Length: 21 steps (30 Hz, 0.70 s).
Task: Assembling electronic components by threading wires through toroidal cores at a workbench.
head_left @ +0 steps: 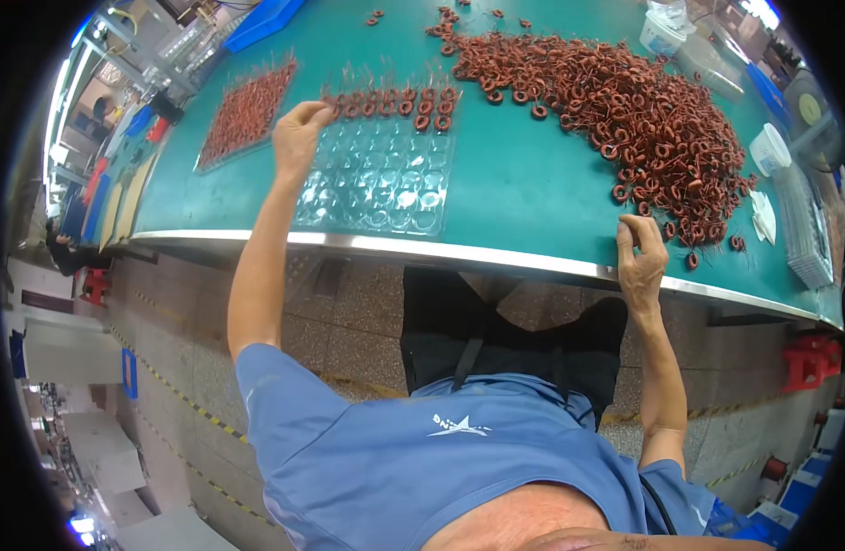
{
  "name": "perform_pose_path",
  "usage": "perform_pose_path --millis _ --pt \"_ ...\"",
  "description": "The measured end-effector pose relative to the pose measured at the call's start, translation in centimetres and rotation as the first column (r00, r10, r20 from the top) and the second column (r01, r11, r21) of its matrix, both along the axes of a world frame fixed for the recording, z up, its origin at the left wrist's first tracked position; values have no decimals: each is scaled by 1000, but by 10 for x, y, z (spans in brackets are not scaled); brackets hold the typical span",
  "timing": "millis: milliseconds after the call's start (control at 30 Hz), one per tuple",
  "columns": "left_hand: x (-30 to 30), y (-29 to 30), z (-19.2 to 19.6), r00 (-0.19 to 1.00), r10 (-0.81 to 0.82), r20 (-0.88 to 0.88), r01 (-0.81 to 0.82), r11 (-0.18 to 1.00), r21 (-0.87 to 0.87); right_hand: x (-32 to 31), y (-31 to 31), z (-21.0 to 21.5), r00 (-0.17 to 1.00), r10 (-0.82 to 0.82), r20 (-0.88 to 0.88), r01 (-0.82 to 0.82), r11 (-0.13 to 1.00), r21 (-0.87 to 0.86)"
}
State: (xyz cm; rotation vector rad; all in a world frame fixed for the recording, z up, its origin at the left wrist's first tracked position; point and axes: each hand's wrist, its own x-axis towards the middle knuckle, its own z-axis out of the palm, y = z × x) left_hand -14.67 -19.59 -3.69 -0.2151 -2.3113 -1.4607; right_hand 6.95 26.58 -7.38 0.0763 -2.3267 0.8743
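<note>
My left hand (300,136) reaches to the far left corner of a clear plastic tray (378,220) with round pockets. Its thumb and fingers pinch at a reddish-brown wire-wound ring coil (334,110) at the end of the filled rows. More ring coils (408,101) stand in the tray's far rows, their thin wire leads pointing away; the nearer pockets hold none. At the table's front edge, my right hand (643,259) is beside the near end of a big heap of loose ring coils (615,101). Its fingers are curled toward the thumb; anything between them is hidden.
A second tray (248,115), full of coils, lies to the left on the green table (523,193). White tubs (663,35), a crumpled white cloth (763,217) and stacked clear trays (799,230) are at the right. A blue bin (262,23) is at the far left.
</note>
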Motion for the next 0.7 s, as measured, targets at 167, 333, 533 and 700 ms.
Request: perform_pose_path --millis 167,333,533,700 --pt "-15 73 -9 996 -82 47 89 983 -160 1 -4 2 999 16 -43 -14 998 57" --pt "-32 111 -31 972 -232 39 231 912 -340 6 10 -1 995 -66 -68 73 992 99" --pt "-32 37 -39 988 -154 16 152 938 -311 10 12 1 976 23 -215 -34 998 -48" --pt "30 49 -7 989 -148 22 147 932 -330 61 117 10 880 -466 -90 474 874 112"
